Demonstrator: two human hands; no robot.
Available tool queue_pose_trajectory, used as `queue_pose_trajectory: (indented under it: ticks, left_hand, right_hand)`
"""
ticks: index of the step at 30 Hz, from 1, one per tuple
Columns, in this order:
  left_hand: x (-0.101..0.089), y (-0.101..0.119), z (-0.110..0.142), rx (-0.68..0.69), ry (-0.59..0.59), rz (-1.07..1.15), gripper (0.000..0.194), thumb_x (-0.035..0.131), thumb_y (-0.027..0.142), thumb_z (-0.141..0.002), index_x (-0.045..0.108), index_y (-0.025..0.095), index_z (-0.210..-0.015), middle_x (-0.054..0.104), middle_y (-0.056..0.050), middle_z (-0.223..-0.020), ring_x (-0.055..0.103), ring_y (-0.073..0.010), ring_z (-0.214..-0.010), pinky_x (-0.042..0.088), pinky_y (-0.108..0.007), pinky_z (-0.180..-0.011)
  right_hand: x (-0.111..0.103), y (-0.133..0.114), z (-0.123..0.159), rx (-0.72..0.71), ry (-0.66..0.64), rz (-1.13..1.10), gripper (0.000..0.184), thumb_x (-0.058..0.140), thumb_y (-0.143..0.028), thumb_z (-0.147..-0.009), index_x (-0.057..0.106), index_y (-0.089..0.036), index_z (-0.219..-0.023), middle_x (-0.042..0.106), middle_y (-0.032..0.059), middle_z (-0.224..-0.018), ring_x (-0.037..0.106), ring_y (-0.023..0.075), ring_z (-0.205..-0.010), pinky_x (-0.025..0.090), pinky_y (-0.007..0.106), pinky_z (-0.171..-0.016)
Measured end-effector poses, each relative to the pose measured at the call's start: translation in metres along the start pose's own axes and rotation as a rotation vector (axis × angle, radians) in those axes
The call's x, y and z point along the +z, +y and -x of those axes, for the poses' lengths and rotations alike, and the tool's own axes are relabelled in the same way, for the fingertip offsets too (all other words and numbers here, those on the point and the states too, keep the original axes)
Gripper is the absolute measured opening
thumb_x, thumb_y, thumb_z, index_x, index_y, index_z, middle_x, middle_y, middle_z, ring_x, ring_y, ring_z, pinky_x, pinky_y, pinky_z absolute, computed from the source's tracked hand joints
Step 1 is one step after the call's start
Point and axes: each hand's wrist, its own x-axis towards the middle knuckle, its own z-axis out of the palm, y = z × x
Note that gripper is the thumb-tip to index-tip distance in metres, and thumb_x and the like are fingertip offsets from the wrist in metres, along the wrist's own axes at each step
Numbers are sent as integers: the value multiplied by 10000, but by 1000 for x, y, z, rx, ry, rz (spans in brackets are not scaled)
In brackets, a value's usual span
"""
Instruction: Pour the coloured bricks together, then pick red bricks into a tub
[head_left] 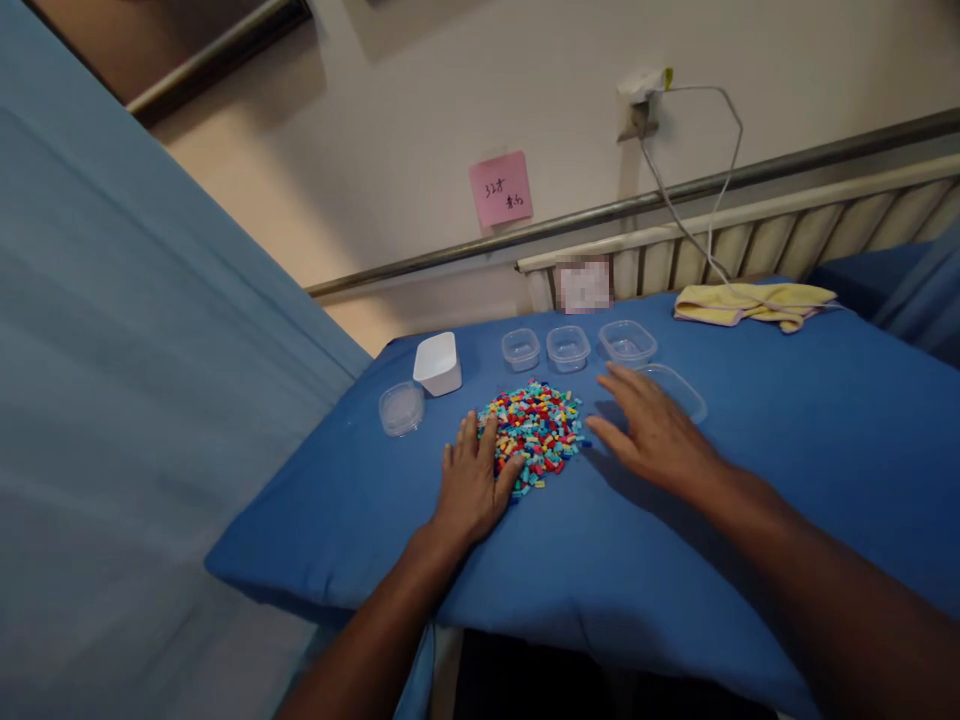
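A heap of small multicoloured plastic pieces (536, 425), like tiny building bricks, lies on the blue-covered table (360, 530). My left hand (472, 480) rests at the heap's left edge, fingers spread and touching some pieces. To the right of the heap hovers my right hand (649, 425), its fingers apart and nothing in them; it casts a shadow on the cloth. Partly behind that hand lies a clear lid (686, 390). Beyond the heap stand two small clear containers (568, 348) and a larger clear container (628, 343).
A white plastic tub (438, 364) and a clear round-cornered container (402, 409) stand on the left. At the back right, a yellow cloth (750, 305) lies below a white cable (731, 180). A radiator (742, 240) lines the wall; a blue curtain (150, 350) hangs left.
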Motion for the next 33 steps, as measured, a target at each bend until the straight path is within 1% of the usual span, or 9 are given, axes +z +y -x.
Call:
queue_pose_trajectory:
  ticks: [3,6,9,13,17,22,26,30,33]
  left_hand:
    - [6,4,-19,-6,0,83,783,366,648,-1123,300,181,-1747,175,-230,-1832,233,-380,-1696,293,-583,-1334]
    - [5,21,-42,-8,-12,102,750,327,641,-1133,354,186,-1729,229,-227,-1820,235,-369,-1697,262,-621,-1339]
    - [1,40,-54,37,16,65,739,313,673,-1124,386,239,-1717,239,-199,-1823,247,-381,-1692,233,-705,-1322]
    - [2,64,-55,233,9,4,701,353,689,-1112,527,252,-1632,349,-152,-1793,313,-384,-1662,240,-668,-1335]
    - [6,76,-53,347,-24,-5,722,342,721,-1101,574,249,-1596,446,-131,-1744,359,-390,-1633,290,-625,-1324]
    - [5,63,-36,449,-41,-23,691,344,705,-1109,500,311,-1654,389,-85,-1783,325,-367,-1653,253,-645,-1336]
    - [-6,38,-23,373,-44,-38,659,397,656,-1117,431,344,-1697,256,-77,-1837,251,-349,-1691,216,-644,-1354]
    - [-15,18,-11,286,-5,-6,772,440,712,-1083,293,361,-1755,65,-100,-1868,141,-373,-1718,203,-678,-1344]
    - [-12,11,-4,334,-46,26,842,468,777,-1041,304,359,-1753,84,-102,-1865,119,-392,-1719,170,-713,-1341]
  right_hand:
    - [16,-19,8,-56,-100,-76,582,535,-505,-1095,562,-181,-1578,563,203,-1638,538,357,-1524,459,578,-1257]
    - [21,-22,12,-86,-125,-82,546,523,-489,-1104,580,-191,-1559,596,190,-1610,566,343,-1499,480,564,-1243]
    - [13,-9,8,-75,-63,2,526,524,-483,-1097,609,-195,-1530,607,192,-1597,567,362,-1491,459,595,-1244]
    - [-7,20,4,66,38,216,587,539,-546,-1067,630,-158,-1499,566,246,-1614,511,451,-1513,391,702,-1233]
    - [-8,44,11,189,-12,296,639,533,-632,-1046,630,-185,-1493,583,259,-1577,530,470,-1484,478,679,-1149]
    - [2,47,16,134,-115,323,640,490,-605,-1061,625,-138,-1476,551,278,-1606,514,455,-1498,491,635,-1144]
    - [-3,39,14,144,-159,357,601,497,-528,-1056,624,-123,-1481,546,279,-1614,522,463,-1487,490,637,-1143]
    - [-11,37,13,187,-142,357,537,497,-406,-1037,648,-108,-1458,536,302,-1615,562,495,-1429,531,680,-1065]
    - [-15,40,13,189,-95,375,501,533,-348,-1005,665,-123,-1433,553,296,-1602,561,512,-1423,502,724,-1080]
